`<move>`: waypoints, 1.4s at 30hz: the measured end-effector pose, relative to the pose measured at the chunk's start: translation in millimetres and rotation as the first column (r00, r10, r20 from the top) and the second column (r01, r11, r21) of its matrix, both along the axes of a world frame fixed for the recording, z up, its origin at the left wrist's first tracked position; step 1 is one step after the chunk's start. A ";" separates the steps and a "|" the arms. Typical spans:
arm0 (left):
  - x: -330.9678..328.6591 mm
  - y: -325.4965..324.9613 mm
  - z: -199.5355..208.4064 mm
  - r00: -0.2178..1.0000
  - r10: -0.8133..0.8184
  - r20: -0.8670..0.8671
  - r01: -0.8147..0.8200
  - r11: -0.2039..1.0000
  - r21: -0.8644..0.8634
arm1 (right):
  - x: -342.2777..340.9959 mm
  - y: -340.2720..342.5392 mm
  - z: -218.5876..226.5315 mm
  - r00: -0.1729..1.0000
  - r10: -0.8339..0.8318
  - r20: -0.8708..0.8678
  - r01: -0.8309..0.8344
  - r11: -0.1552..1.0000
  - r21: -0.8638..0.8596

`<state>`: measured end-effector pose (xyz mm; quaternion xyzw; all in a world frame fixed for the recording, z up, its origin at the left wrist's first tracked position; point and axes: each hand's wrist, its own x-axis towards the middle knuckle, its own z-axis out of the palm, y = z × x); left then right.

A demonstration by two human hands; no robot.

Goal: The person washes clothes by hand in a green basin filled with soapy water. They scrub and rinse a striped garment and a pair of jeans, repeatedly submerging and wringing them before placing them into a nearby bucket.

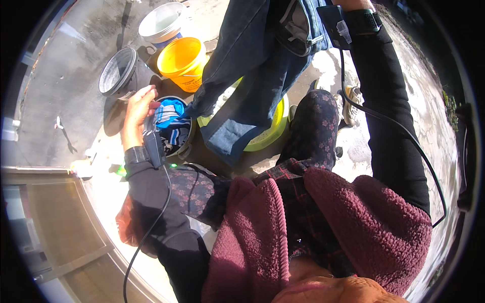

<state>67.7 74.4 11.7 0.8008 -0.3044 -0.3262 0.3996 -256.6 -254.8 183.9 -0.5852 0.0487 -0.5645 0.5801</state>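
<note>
A pair of dark blue jeans [242, 60] hangs in the air in front of me, the legs drooping over a lime-green basin [275, 129]. My right hand [353, 4] is raised at the top edge beside the waistband; its fingers are out of the picture, but the jeans hang from that side. My left hand [140, 108] hovers by the rim of a bucket [189, 144] with wet-looking clothes in it, blue [169, 112] and striped [177, 134]. Its fingers are loosely bent, with nothing visible between them.
Beyond my left hand stand a dark grey bucket [121, 76], a yellow bucket [182, 63] and a white bucket [161, 22]. Cables run from the small black boxes on my wrists, one [154, 147] on the left. A framed panel [60, 227] lies at the lower left.
</note>
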 end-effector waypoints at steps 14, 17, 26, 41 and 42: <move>-72.3 34.6 -172.6 0.930 0.247 -0.270 -0.110 0.892 0.438 | 20.4 102.2 -253.2 -0.007 -0.024 -1.000 -0.370 0.929 -0.020; -94.6 43.0 -192.7 0.957 0.220 -0.188 -0.101 0.863 0.495 | 1.6 101.8 -247.4 0.088 -0.082 -0.993 -0.312 0.944 -0.105; -103.6 11.9 -216.1 0.975 0.169 -0.142 -0.071 0.848 0.526 | -35.3 58.3 -229.5 0.262 -0.239 -0.935 0.156 0.967 -0.203; -93.4 -16.6 -176.8 0.983 0.181 0.045 -0.182 0.983 0.027 | -48.1 47.2 -223.4 0.353 -0.376 -0.857 0.269 0.918 -0.291; -95.7 -24.1 -169.9 0.985 0.171 0.015 -0.171 0.985 0.023 | -48.4 46.8 -221.8 0.338 -0.363 -0.869 0.252 0.924 -0.288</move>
